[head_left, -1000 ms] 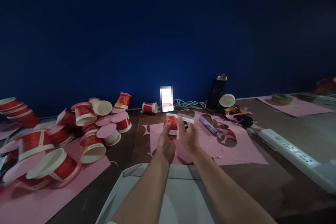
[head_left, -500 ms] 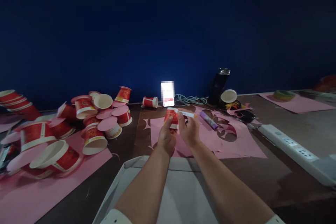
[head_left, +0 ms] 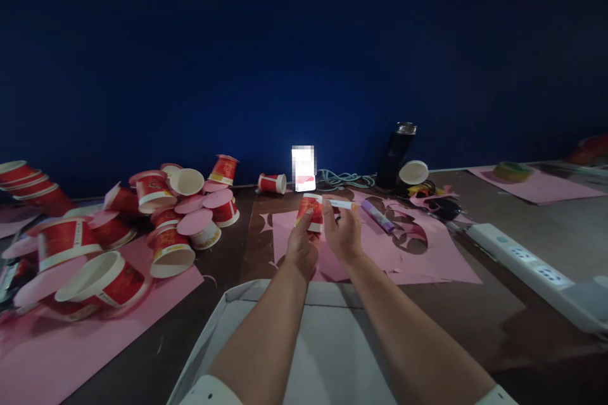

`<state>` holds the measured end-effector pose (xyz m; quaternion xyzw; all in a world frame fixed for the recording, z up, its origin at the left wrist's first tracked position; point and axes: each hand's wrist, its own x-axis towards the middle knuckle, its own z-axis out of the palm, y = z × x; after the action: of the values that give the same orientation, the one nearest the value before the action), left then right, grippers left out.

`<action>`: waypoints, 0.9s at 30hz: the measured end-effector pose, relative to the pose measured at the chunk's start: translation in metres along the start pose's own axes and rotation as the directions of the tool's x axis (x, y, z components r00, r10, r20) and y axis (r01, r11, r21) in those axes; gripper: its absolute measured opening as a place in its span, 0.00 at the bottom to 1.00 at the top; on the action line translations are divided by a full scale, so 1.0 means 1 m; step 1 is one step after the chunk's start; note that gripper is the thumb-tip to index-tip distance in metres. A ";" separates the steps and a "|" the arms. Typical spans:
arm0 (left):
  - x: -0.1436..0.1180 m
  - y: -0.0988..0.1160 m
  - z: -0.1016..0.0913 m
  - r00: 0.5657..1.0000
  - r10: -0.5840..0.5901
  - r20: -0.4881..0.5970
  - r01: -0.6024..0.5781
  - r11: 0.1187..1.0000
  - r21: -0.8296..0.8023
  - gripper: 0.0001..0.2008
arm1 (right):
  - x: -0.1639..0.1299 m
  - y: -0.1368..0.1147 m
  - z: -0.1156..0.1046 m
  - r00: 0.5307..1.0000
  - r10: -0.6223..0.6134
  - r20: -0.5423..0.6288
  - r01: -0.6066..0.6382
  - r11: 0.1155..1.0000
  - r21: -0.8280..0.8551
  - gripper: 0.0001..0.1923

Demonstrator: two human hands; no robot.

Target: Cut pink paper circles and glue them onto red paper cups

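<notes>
Red paper cup [head_left: 311, 212] (tapered, white-rimmed) pinched by left hand [head_left: 303, 250].

Heaped red cups [head_left: 156, 228] leftward, power strip [head_left: 532, 269] rightward (bare tabletop [head_left: 479, 316] between, seemingly).

A deep blue wall [head_left: 304, 63] fills the whole upper part of the view, darkest at the top and corners. The only strong light is a small bright white glowing screen [head_left: 303, 168] propped at the wall's foot, which casts a pale blue glow on the wall just around it. Below runs a dark brown wooden surface [head_left: 489, 310], dim throughout, meeting the wall in a straight line.
</notes>
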<state>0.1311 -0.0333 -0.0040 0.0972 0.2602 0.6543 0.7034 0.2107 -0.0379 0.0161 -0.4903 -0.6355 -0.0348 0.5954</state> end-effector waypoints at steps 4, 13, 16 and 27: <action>0.002 -0.001 -0.002 1.000 0.001 -0.019 -0.001 1.000 -0.002 0.09 | 0.000 0.000 0.000 1.000 0.007 0.004 -0.007 1.000 -0.013 0.14; 0.000 0.001 -0.001 1.000 -0.009 -0.006 0.009 1.000 0.000 0.09 | -0.003 0.001 0.002 1.000 0.016 0.015 -0.016 0.998 -0.058 0.15; 0.001 0.001 -0.001 1.000 -0.009 -0.019 0.009 1.000 -0.008 0.09 | -0.003 0.000 0.002 1.000 0.022 0.014 -0.021 0.997 -0.078 0.15; 0.001 0.001 -0.003 1.000 -0.011 -0.016 0.012 1.000 0.010 0.10 | -0.004 0.001 0.004 0.998 0.043 0.042 -0.038 0.991 -0.129 0.16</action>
<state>0.1286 -0.0323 -0.0061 0.0942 0.2695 0.6496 0.7046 0.2076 -0.0375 0.0113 -0.5410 -0.6350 -0.0525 0.5489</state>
